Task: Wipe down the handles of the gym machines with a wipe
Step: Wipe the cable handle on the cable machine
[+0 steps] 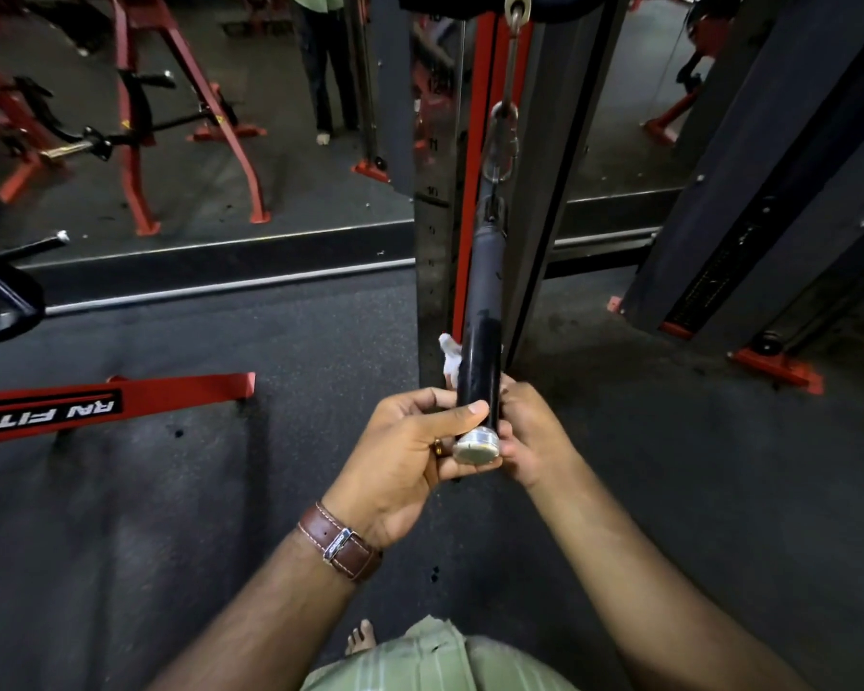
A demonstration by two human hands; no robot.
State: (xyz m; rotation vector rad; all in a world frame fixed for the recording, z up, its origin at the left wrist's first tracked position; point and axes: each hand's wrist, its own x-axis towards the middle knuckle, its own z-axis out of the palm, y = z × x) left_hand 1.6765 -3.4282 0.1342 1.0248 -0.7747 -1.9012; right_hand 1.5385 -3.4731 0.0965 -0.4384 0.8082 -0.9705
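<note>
Gripping the black handle (480,341) near its silver cap, our left hand (410,451) curls round it; our right hand (529,431) pinches it from behind, the white wipe (450,359) peeking out beside it.

A gym is shown. Red steel machine frames (136,117) are seen at ten o'clock, a numbered weight-stack column (432,202) at twelve, and a cable bar handle (482,311) hung from a carabiner (501,142). Dark rubber flooring (270,341) is laid throughout.
</note>
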